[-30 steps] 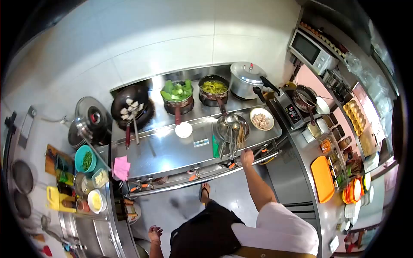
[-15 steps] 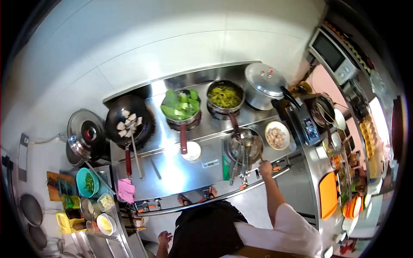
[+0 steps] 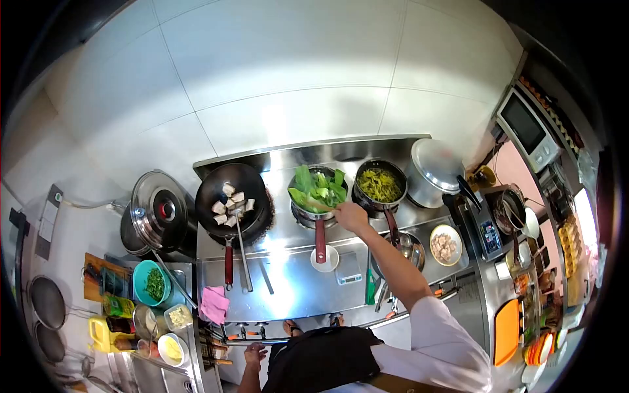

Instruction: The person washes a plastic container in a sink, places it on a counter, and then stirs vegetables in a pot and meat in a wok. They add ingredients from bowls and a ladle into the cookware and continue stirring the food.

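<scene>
My right hand (image 3: 352,217) is closed around a wooden spatula (image 3: 320,205), whose end lies among the leafy greens (image 3: 314,188) heaped in a pan with a red-brown handle (image 3: 320,241). Most of the spatula's grip is hidden by the fingers. My left hand (image 3: 255,354) hangs low beside the apron, fingers loosely apart and holding nothing. Beside the greens, another pan (image 3: 379,186) holds chopped yellow-green vegetables. To the left, a black wok (image 3: 216,180) contains pale meat chunks (image 3: 230,204) and a long-handled metal turner (image 3: 244,257).
A lidded pot (image 3: 435,171) stands at the back right. Near the front edge are a bowl of meat (image 3: 445,245), a pan with metal utensils (image 3: 411,252), a small white bowl (image 3: 325,259) and a scale (image 3: 349,268). A pink cloth (image 3: 214,304) lies at left.
My right hand has moved up and left from the utensil pan to the greens, bringing the wooden spatula. The view has shifted, and my left hand still hangs low.
</scene>
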`<action>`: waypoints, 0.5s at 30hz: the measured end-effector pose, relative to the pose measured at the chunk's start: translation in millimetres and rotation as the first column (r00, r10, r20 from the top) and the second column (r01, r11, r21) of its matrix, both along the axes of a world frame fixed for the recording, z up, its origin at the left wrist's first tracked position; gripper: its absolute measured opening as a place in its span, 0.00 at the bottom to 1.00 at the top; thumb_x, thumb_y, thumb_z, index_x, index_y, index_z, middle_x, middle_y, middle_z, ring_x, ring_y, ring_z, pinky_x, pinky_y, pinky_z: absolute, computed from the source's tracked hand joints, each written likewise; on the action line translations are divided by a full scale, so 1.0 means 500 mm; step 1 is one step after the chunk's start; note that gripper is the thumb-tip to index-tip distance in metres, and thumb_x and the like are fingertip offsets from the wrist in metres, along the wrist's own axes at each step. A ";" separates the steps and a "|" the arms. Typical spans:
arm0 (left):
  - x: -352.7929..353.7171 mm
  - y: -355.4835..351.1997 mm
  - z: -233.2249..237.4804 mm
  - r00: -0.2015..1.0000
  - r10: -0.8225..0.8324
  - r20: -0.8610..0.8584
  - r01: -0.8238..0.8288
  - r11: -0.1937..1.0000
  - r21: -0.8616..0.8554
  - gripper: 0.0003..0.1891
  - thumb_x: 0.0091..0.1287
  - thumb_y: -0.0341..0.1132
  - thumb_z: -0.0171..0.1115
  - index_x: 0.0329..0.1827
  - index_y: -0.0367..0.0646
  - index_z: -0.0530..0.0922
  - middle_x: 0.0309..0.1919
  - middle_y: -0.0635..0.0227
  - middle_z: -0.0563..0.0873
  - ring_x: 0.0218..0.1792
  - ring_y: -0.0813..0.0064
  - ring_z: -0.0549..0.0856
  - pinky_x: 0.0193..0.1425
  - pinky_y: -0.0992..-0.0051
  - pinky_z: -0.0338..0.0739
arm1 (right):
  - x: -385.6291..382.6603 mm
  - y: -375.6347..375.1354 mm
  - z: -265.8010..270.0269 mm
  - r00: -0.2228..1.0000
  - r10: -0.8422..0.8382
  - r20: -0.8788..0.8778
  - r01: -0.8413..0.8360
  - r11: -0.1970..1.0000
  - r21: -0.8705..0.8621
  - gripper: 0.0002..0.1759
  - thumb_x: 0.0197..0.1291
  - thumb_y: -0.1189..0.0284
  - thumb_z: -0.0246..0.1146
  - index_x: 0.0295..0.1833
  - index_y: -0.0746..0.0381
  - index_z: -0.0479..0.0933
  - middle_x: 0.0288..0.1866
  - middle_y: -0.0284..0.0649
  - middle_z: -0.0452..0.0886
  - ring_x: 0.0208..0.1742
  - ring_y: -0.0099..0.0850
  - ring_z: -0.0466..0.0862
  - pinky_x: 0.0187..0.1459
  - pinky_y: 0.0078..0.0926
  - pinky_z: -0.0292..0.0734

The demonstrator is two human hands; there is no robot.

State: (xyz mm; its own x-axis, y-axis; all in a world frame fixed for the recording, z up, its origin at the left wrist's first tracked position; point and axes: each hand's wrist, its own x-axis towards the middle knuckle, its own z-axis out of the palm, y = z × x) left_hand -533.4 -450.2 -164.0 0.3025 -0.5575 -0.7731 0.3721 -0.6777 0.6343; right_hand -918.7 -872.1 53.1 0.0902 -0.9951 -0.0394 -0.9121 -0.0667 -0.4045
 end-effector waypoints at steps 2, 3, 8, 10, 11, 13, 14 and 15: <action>-0.003 0.029 -0.017 0.996 0.092 0.000 -0.092 0.994 0.056 0.12 0.63 0.37 0.55 0.46 0.42 0.71 0.33 0.61 0.83 0.27 0.67 0.84 0.24 0.75 0.75 | 0.050 -0.039 0.005 0.997 0.022 -0.080 -0.020 0.999 0.025 0.16 0.55 0.60 0.56 0.34 0.62 0.81 0.33 0.50 0.82 0.37 0.47 0.82 0.38 0.43 0.76; -0.007 0.047 -0.021 0.993 0.116 0.025 -0.118 0.988 0.096 0.13 0.63 0.36 0.55 0.46 0.41 0.71 0.33 0.59 0.83 0.27 0.67 0.84 0.23 0.75 0.75 | 0.066 -0.055 0.009 0.987 0.037 -0.159 -0.029 0.998 0.053 0.15 0.54 0.62 0.56 0.32 0.62 0.81 0.33 0.50 0.82 0.37 0.46 0.83 0.37 0.43 0.77; 0.017 0.175 -0.099 0.786 -0.368 0.496 0.488 0.862 -0.134 0.11 0.59 0.40 0.54 0.36 0.41 0.73 0.28 0.58 0.81 0.28 0.60 0.82 0.28 0.67 0.75 | 0.048 -0.101 0.008 0.959 -0.014 -0.282 0.014 1.000 -0.002 0.11 0.51 0.67 0.56 0.31 0.60 0.82 0.33 0.47 0.84 0.37 0.42 0.84 0.37 0.38 0.79; 0.011 0.213 -0.089 0.550 -0.499 0.670 0.658 0.753 0.021 0.15 0.56 0.47 0.57 0.27 0.42 0.75 0.24 0.57 0.81 0.30 0.55 0.82 0.34 0.62 0.75 | 0.032 -0.107 0.014 0.954 0.012 -0.301 -0.008 1.000 0.017 0.12 0.51 0.66 0.57 0.31 0.60 0.82 0.33 0.47 0.84 0.37 0.42 0.84 0.37 0.38 0.79; 0.012 0.237 -0.089 0.406 -0.549 0.731 0.721 0.684 0.114 0.17 0.54 0.50 0.58 0.23 0.43 0.77 0.22 0.56 0.80 0.31 0.52 0.81 0.37 0.59 0.75 | 0.027 -0.106 0.023 0.949 0.032 -0.315 -0.023 0.999 0.030 0.12 0.52 0.65 0.57 0.32 0.61 0.82 0.34 0.47 0.84 0.38 0.42 0.84 0.38 0.38 0.79; 0.019 0.241 -0.091 0.559 -0.473 0.681 0.624 0.781 0.030 0.16 0.54 0.48 0.57 0.23 0.42 0.76 0.26 0.56 0.82 0.33 0.57 0.83 0.40 0.61 0.76 | 0.026 -0.087 0.064 0.951 0.035 -0.308 -0.014 0.997 0.071 0.13 0.52 0.64 0.57 0.32 0.62 0.82 0.35 0.48 0.83 0.38 0.43 0.84 0.39 0.39 0.78; 0.032 0.231 -0.086 0.289 -0.613 0.735 0.758 0.616 0.215 0.13 0.58 0.43 0.55 0.24 0.43 0.76 0.23 0.58 0.82 0.28 0.58 0.82 0.33 0.62 0.76 | 0.026 -0.069 0.097 0.955 0.044 -0.292 -0.029 0.998 0.054 0.14 0.52 0.64 0.56 0.32 0.62 0.82 0.34 0.49 0.83 0.38 0.44 0.84 0.40 0.40 0.78; 0.037 0.219 -0.076 -0.008 -0.689 0.724 0.811 0.419 0.408 0.11 0.61 0.39 0.52 0.24 0.45 0.76 0.21 0.61 0.82 0.23 0.59 0.82 0.26 0.64 0.76 | 0.028 -0.055 0.130 0.959 0.054 -0.278 -0.046 0.998 0.035 0.14 0.52 0.64 0.56 0.32 0.62 0.82 0.34 0.50 0.83 0.37 0.45 0.84 0.40 0.42 0.78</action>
State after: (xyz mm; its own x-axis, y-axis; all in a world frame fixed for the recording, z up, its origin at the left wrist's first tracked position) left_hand -514.9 -340.7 -202.1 -0.0028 -0.8990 -0.4379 -0.9237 -0.1654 0.3456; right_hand -904.9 -899.4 118.0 0.1210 -0.9878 -0.0977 -0.9847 -0.1071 -0.1374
